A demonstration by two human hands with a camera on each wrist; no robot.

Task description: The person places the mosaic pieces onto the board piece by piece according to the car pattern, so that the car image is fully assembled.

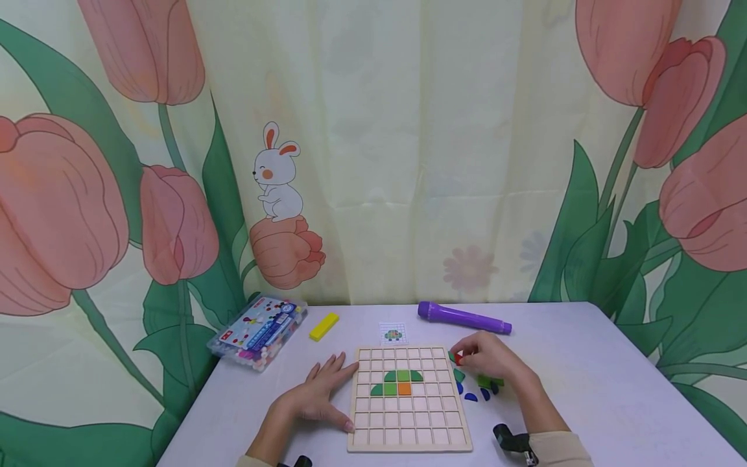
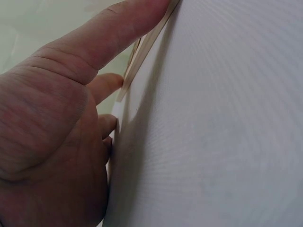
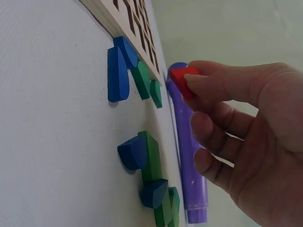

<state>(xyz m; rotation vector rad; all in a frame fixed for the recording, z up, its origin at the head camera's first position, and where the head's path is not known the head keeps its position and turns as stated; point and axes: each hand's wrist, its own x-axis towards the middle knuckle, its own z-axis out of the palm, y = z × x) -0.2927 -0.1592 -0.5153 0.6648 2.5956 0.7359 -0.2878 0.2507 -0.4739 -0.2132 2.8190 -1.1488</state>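
Head view shows a wooden grid board (image 1: 408, 437) lying in the middle of a white table (image 1: 613, 363). Left hand (image 1: 318, 394) has its fingers spread, and its thumb and index finger touch the left edge of the board. Right hand (image 1: 489, 355) pinches a small red piece (image 3: 178, 81) between thumb and index finger, just beside the far part of the board's right edge. On the board there are green pieces (image 1: 376, 390) and one orange square (image 1: 404, 388) – to the right, near it, lie blue pieces (image 1: 471, 397). Beyond the far edge – a patterned card (image 1: 393, 333), with a purple tube (image 1: 463, 318) farther right.
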